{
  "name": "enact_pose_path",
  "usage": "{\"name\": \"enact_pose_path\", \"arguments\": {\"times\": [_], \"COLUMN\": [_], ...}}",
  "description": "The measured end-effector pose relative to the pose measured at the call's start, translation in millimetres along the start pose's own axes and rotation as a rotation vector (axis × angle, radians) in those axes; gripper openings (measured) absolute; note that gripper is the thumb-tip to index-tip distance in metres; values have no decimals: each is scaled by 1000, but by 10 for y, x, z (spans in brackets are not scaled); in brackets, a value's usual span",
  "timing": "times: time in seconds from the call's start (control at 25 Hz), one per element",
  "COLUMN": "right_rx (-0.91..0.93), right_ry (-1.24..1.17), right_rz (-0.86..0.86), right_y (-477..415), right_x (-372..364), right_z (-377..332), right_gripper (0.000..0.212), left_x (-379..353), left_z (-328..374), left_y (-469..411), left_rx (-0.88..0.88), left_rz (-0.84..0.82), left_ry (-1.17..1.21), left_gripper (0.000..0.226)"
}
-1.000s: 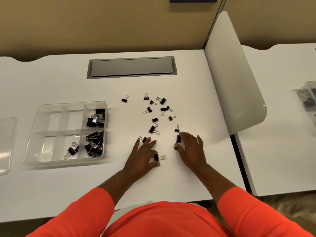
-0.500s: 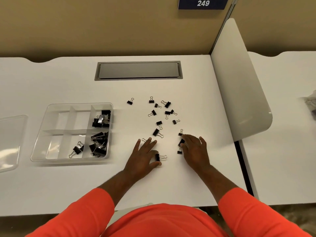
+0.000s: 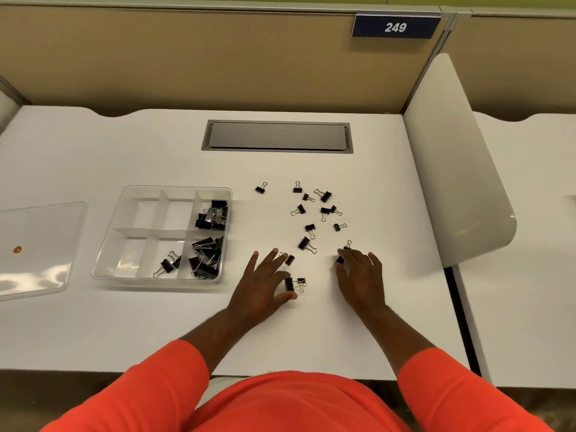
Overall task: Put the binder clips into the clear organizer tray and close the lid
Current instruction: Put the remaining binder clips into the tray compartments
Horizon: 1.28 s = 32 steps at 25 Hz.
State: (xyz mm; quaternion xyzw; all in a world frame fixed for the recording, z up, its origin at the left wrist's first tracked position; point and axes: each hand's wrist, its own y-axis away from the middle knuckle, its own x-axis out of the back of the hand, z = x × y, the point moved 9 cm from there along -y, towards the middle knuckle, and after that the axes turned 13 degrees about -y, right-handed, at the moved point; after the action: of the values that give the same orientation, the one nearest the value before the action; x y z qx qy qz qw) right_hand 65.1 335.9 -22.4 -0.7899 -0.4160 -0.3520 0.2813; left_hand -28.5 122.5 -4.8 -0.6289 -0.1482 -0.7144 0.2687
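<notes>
Legible text: "249", white numerals on dark blue plate (image 3: 396, 26), mounted on tan partition wall (image 3: 218, 57), upper right.

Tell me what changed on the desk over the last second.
The right hand curled its fingers onto a black clip, seemingly pinching it. A small clip that lay beside that hand now rests by the larger clip at the thumb of the left hand. The left hand stayed flat; tray, lid and other loose clips are unchanged.

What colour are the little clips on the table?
The binder clips are black with silvery wire handles, seen best in the head view.
</notes>
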Motion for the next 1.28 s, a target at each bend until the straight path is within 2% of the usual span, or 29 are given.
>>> {"name": "enact_pose_path", "arguments": {"times": [0.2,0.36,0.52,0.76,0.92,1.12,1.28], "right_rx": [131,164,208,254,243,235,260], "right_ry": [-122,-174,-234,-239,-228,-206,-195], "right_rz": [29,78,114,78,48,6,-16], "right_y": [28,-50,-141,-177,-167,-182,-224], "right_x": [-233,-457,-676,-1176,-1488,-1794,-1946], "right_z": [-649,-1198,-1742,-2548,-2948,-3327,-3525], "right_gripper": [32,31,31,30,32,34,36], "left_x": [273,494,712,877,818,724,794], "left_z": [-324,-750,-1423,-2389,-2770,-2992,-3089], "left_y": [76,174,337,730,940,1049,1075], "left_rx": [56,63,145,242,220,195,176], "left_rz": [44,84,134,235,171,45,64], "left_ry": [9,54,49,36,35,-5,1], "left_gripper": [52,49,48,48,54,76,83]}}
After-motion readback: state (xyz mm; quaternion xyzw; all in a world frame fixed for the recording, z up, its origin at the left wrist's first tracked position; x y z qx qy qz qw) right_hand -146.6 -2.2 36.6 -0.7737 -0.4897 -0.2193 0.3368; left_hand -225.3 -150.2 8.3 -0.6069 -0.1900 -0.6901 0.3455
